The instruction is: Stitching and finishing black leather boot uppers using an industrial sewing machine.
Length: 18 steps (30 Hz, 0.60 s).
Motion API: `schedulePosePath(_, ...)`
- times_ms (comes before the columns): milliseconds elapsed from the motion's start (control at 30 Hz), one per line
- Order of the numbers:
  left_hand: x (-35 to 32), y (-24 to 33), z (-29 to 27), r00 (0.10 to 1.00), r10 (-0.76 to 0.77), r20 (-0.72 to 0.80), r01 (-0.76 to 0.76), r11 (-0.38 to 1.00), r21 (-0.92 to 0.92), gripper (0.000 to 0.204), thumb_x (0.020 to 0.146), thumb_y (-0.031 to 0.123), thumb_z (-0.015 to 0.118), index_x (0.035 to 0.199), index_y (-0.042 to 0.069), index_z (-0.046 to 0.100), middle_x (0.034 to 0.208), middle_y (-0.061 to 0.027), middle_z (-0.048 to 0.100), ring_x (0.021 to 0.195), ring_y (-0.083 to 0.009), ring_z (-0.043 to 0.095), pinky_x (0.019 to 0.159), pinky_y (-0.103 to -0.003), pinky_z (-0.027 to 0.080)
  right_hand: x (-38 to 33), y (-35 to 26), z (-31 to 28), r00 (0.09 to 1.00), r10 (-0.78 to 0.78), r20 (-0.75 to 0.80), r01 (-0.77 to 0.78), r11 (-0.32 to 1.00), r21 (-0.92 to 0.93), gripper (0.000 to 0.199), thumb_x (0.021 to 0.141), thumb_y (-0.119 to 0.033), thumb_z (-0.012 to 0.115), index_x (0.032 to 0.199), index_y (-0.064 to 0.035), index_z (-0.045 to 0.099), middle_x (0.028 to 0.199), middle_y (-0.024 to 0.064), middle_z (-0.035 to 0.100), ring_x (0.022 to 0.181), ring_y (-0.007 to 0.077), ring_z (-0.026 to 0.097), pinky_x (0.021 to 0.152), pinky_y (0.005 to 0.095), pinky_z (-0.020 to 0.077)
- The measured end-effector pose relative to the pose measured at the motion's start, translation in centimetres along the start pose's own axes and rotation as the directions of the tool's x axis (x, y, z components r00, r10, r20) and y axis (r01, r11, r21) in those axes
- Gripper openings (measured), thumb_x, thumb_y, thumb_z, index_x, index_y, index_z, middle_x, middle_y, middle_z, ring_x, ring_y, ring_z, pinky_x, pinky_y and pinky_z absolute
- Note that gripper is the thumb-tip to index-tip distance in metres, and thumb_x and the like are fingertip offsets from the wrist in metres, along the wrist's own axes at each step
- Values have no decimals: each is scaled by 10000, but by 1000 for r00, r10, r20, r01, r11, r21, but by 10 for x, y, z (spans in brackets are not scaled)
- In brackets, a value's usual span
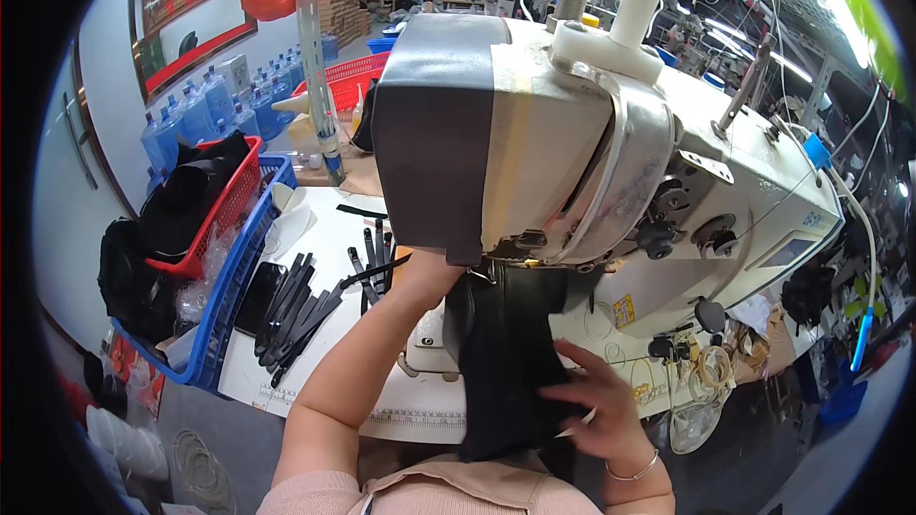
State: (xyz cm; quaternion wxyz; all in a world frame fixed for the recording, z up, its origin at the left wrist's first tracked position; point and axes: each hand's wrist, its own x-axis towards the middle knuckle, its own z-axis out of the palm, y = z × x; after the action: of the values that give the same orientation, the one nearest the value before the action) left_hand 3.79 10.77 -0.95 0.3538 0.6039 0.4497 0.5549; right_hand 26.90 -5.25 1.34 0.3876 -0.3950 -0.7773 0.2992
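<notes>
A piece of black fabric [506, 362] hangs from under the head of a sewing machine [534, 143] down toward my lap. My left hand [431, 275] reaches in beneath the machine head, at the left of the needle area. The machine covers its fingers, so what they hold does not show. A thin black strap [374, 272] sticks out leftward beside that wrist. At the fabric's right edge is my right hand [603, 410], its fingers spread and touching the cloth without gripping it.
Several black straps [296, 319] lie on the white table [386, 424], left of the machine, beside a dark phone [262, 298]. Farther left, a blue basket [229, 305] and red basket [224, 215] hold black fabric and plastic. Cords and tape rolls [714, 367] sit at the right.
</notes>
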Motion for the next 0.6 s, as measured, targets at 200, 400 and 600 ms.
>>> schedulePosePath(200, -26, 13, -4, 873, -384, 302, 472, 821, -320, 149, 894, 111, 590, 974, -13, 575, 860, -75, 630, 688, -142, 635, 624, -273, 548, 34, 70, -63, 912, -92, -401, 49, 992, -116, 169, 671, 24, 581, 803, -24, 674, 989, 136, 666, 941, 230, 631, 827, 308, 479)
schedulePosePath(400, -36, -1, -1, 921, -286, 265, 383, 788, -482, 79, 891, 82, 586, 917, 9, 567, 820, -52, 621, 653, -113, 619, 593, -232, 529, 63, 93, -72, 921, -72, -382, 83, 996, 12, 149, 714, 17, 553, 798, -20, 671, 964, 108, 655, 933, 207, 614, 863, 293, 453)
schedulePosePath(600, -43, -3, 2, 933, -262, 248, 358, 750, -556, 60, 890, 65, 586, 901, 22, 547, 808, -41, 612, 661, -103, 609, 595, -236, 529, 69, 94, -71, 920, -49, -388, 90, 992, 87, 145, 727, 41, 556, 797, -19, 668, 961, 99, 659, 922, 191, 616, 853, 282, 457)
